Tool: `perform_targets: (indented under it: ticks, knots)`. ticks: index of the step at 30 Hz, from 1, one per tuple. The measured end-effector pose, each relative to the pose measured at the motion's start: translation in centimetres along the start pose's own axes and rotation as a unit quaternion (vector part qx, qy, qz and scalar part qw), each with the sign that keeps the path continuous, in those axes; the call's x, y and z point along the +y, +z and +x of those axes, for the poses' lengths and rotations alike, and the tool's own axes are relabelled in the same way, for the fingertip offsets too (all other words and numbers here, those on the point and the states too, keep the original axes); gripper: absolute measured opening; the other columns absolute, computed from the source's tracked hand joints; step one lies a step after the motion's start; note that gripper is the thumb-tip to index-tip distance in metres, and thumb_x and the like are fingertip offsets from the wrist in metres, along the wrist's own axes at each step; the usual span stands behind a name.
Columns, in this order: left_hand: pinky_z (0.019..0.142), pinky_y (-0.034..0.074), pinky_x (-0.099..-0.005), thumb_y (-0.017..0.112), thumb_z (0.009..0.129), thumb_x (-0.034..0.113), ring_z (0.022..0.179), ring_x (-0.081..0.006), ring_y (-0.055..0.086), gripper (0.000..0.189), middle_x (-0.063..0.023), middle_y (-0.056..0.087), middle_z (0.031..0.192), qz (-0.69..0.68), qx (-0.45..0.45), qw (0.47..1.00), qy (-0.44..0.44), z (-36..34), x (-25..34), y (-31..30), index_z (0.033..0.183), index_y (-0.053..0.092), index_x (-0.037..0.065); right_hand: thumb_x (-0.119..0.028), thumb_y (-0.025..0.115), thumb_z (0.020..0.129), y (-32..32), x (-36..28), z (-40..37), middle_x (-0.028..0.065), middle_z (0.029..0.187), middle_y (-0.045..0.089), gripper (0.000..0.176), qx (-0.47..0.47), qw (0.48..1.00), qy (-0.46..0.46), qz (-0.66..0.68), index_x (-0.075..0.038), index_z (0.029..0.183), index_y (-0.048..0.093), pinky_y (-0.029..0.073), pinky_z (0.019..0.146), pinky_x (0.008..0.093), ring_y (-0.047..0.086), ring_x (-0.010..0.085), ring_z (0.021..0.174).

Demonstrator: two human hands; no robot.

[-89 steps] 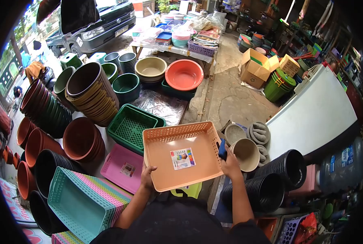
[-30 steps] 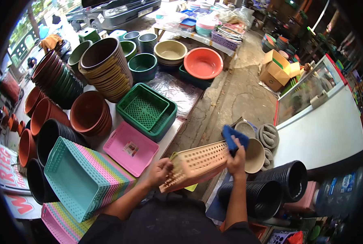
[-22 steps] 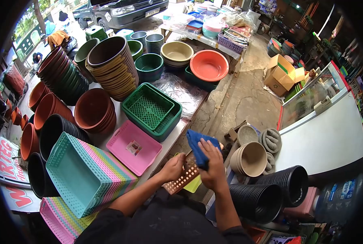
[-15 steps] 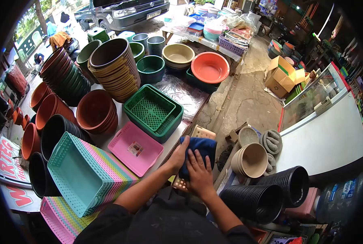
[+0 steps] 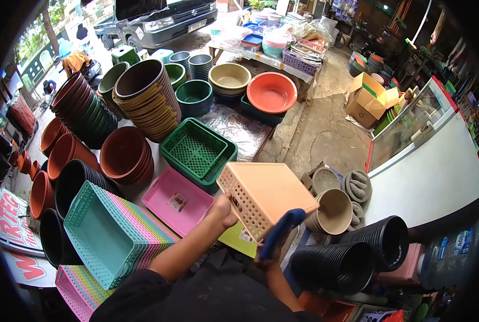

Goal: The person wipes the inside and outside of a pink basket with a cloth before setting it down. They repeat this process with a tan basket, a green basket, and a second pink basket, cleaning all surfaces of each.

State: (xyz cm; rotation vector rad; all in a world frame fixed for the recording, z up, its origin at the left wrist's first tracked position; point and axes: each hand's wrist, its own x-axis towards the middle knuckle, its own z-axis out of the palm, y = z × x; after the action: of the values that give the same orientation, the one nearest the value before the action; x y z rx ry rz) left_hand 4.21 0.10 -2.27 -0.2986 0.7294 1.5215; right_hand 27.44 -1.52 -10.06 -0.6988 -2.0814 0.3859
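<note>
A peach-coloured plastic basket [image 5: 271, 188] with round holes in its side is tipped so its flat, smooth face points up and away from me. My left hand [image 5: 225, 211] grips its left side, the fingers partly hidden behind the perforated wall. At the near right corner, my right hand [image 5: 268, 260] is closed on a dark blue cloth [image 5: 283, 231], which lies against the basket's edge. Under the basket, a yellow-green tray [image 5: 238, 241] with a label shows in part. A pink tray [image 5: 167, 194] rests just left of my left hand.
Stacked pastel baskets [image 5: 108, 231] stand at the left, near my left forearm. Behind are green baskets [image 5: 196, 147], brown pots [image 5: 125, 153] and an orange basin [image 5: 271, 92]. On the right are beige pots [image 5: 334, 210], black pots [image 5: 333, 268] and a white panel [image 5: 427, 174].
The basket has been raised and turned, so its broad face now shows. My left hand has moved from the cloth to the basket's side. My right hand has shifted nearer, carrying the cloth.
</note>
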Motion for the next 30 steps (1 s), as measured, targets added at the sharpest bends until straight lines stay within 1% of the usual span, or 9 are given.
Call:
perform_targets:
  ticks: [2,5,6,9,10,15,19,24,30]
  knots:
    - [0.112,0.034,-0.0526,0.015,0.105,0.037,0.129,-0.0348,0.049,0.054,-0.018,0.05,0.139,0.002,0.0,1.0,0.026,-1.3,-0.8,0.5,0.144,0.035,0.005,-0.052,0.04,0.099,2.8,4.0,-4.5,0.0236,0.156,0.022,0.075,0.017,0.946,0.179,0.269,-0.004,0.153,0.021,0.024,0.115,0.049,0.026,0.0374,0.143]
    - [0.112,0.035,-0.0518,0.021,0.105,0.039,0.127,-0.0338,0.05,0.053,-0.0163,0.053,0.137,-0.005,-0.058,0.998,0.034,-2.0,-0.9,-1.3,0.142,0.039,0.005,-0.03,0.036,0.107,-0.6,3.7,-0.1,0.0175,0.138,0.049,0.048,0.168,0.825,0.423,0.335,0.008,0.136,0.044,0.042,0.103,0.0374,0.049,0.0247,0.126]
    - [0.111,0.036,-0.0511,0.025,0.105,0.04,0.126,-0.0329,0.051,0.053,-0.0153,0.054,0.135,0.001,-0.085,0.996,0.022,-2.8,-0.5,-1.4,0.14,0.041,0.005,-0.036,0.04,0.105,-0.5,5.6,-1.4,0.0162,0.137,0.048,0.054,0.165,0.906,0.351,0.168,0.009,0.135,0.041,0.035,0.108,0.0355,0.047,0.0239,0.126]
    - [0.109,0.039,-0.0494,0.028,0.105,0.04,0.126,-0.0308,0.052,0.052,-0.0138,0.054,0.136,0.019,-0.108,0.994,0.023,-4.4,0.3,-2.0,0.141,0.042,0.006,-0.046,0.044,0.102,-6.2,5.1,7.3,0.0131,0.137,0.051,0.06,0.325,0.71,0.485,0.393,0.005,0.136,0.045,0.038,0.108,0.0358,0.052,0.0213,0.123]
    - [0.108,0.039,-0.0482,0.028,0.105,0.039,0.127,-0.0296,0.051,0.051,-0.0134,0.053,0.137,0.033,-0.109,0.993,0.033,-4.8,0.6,-2.3,0.143,0.04,0.007,-0.044,0.045,0.102,-6.3,11.4,4.5,0.0118,0.134,0.055,0.058,0.305,0.768,0.407,0.389,0.004,0.135,0.046,0.041,0.105,0.0375,0.055,0.023,0.121]
    - [0.106,0.041,-0.045,0.035,0.104,0.043,0.125,-0.0268,0.053,0.052,-0.0116,0.054,0.137,0.099,-0.131,0.986,0.028,-6.0,2.5,-4.6,0.141,0.044,0.008,-0.034,0.045,0.102,-11.2,13.1,7.0,0.0146,0.123,0.064,0.047,0.024,0.628,0.512,0.586,0.003,0.131,0.052,0.051,0.096,0.0383,0.065,0.0269,0.109]
    - [0.106,0.041,-0.0449,0.036,0.103,0.044,0.125,-0.0266,0.053,0.053,-0.0109,0.054,0.137,0.171,-0.119,0.978,0.017,-7.0,2.9,-5.8,0.141,0.044,0.009,-0.036,0.044,0.102,-8.4,14.6,7.5,0.0145,0.123,0.065,0.046,-0.03,0.568,0.541,0.619,0.0,0.129,0.055,0.052,0.095,0.0398,0.066,0.0278,0.107]
    - [0.103,0.044,-0.0408,0.035,0.105,0.037,0.123,-0.022,0.054,0.05,-0.0108,0.055,0.135,0.266,-0.126,0.955,0.027,-7.0,2.5,-6.4,0.143,0.04,0.005,-0.037,0.043,0.102,-5.3,15.4,10.5,0.0166,0.127,0.062,0.049,0.007,0.588,0.518,0.621,0.002,0.13,0.054,0.047,0.101,0.0413,0.061,0.0289,0.116]
    - [0.102,0.045,-0.0403,0.036,0.105,0.032,0.121,-0.0224,0.055,0.045,-0.0103,0.056,0.133,0.196,-0.112,0.973,0.046,-6.8,0.8,-6.4,0.14,0.042,0.005,-0.036,0.043,0.103,-1.8,13.2,12.1,0.0256,0.143,0.046,0.058,-0.08,0.864,0.46,0.188,0.012,0.136,0.043,0.036,0.108,0.0418,0.045,0.0335,0.132]
